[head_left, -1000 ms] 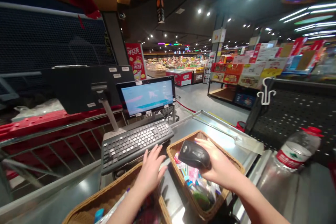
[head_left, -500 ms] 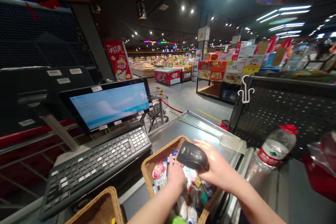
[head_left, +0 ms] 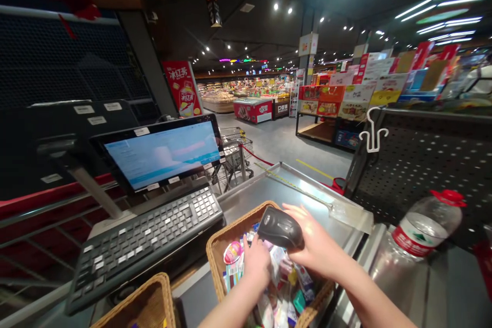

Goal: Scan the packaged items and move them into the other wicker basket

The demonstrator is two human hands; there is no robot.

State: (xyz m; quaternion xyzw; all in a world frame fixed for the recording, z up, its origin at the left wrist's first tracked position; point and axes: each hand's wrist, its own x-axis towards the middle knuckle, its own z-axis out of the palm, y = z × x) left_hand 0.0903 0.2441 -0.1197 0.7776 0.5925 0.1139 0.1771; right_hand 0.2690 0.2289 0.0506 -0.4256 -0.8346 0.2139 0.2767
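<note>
My right hand (head_left: pixel 313 243) is shut around a black handheld barcode scanner (head_left: pixel 280 228), holding it over a wicker basket (head_left: pixel 226 236). The basket is packed with small colourful packets (head_left: pixel 286 287). My left hand (head_left: pixel 257 261) is down among these packets, just below the scanner. Its fingers touch them, but I cannot tell whether it grips one. A second wicker basket (head_left: pixel 148 294) sits at the lower left, mostly cut off by the frame.
A black keyboard (head_left: pixel 146 246) and a lit monitor (head_left: pixel 161 154) stand left of the basket. A steel counter (head_left: pixel 280 195) runs ahead. A plastic water bottle (head_left: pixel 426 228) with a red cap stands at right, beside a perforated black panel (head_left: pixel 423 164).
My left hand has moved from beside the keyboard into the basket of packets. The scanner stays in my right hand, and the view has turned slightly.
</note>
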